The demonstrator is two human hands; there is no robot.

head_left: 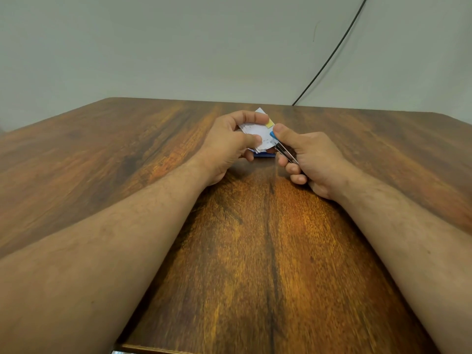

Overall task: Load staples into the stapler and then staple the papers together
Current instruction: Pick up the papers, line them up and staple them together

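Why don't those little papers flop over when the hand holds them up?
The papers look small and bunched in a stack, so they probably stay fairly stiff. The left hand pinches them between thumb and fingers, which likely stops sagging. A loose single sheet would probably bend easily.

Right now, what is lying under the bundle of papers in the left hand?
Under the papers a small blue box lies on the table. Only its near edge shows; the papers and left hand cover the rest, so its contents cannot be seen.
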